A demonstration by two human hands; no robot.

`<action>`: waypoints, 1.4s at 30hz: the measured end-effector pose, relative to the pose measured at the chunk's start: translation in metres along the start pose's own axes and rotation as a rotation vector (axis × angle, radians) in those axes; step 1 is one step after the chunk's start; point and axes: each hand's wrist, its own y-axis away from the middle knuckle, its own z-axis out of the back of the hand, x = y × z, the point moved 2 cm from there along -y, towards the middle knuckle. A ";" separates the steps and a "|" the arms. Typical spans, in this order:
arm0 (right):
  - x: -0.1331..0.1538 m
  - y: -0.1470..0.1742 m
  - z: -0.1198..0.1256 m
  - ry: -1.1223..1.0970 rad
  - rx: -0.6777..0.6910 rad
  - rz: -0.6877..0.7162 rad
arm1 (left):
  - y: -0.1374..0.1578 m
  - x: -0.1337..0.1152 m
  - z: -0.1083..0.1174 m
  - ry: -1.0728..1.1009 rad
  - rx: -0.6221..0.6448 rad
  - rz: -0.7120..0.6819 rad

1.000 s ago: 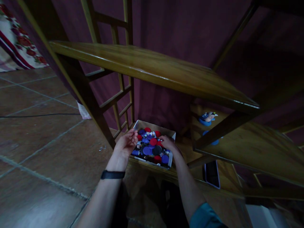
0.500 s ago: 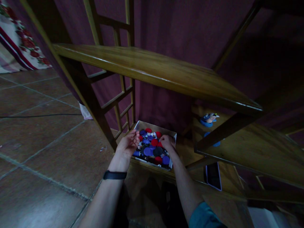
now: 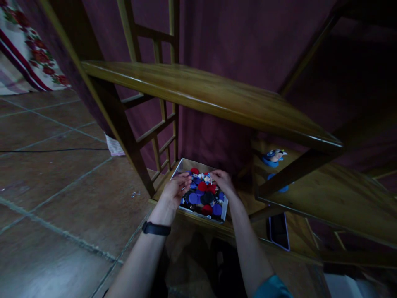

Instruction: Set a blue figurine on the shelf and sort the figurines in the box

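Where discs lie heaped: box, six o'clock from centre.
Left hand: box's nine o'clock; fingers half-curled, seemingly empty.
Right hand: two o'clock; fingertips nearly together, apparently pinching small figure.
Figure: newly in view; one piece looks picked out.

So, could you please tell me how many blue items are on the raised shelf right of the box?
2 visible: a blue-based figure farther back, and a blue item partly hidden by the wooden post. More may be behind it.
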 end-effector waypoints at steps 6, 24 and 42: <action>0.019 0.017 -0.014 -0.160 0.179 0.007 | 0.010 0.016 -0.021 -0.159 0.104 -0.026; 0.024 0.024 -0.017 -0.190 0.180 0.092 | 0.004 0.022 -0.020 -0.042 0.167 0.048; -0.018 0.022 -0.023 0.819 0.264 0.195 | -0.011 -0.018 0.017 0.241 -0.057 0.034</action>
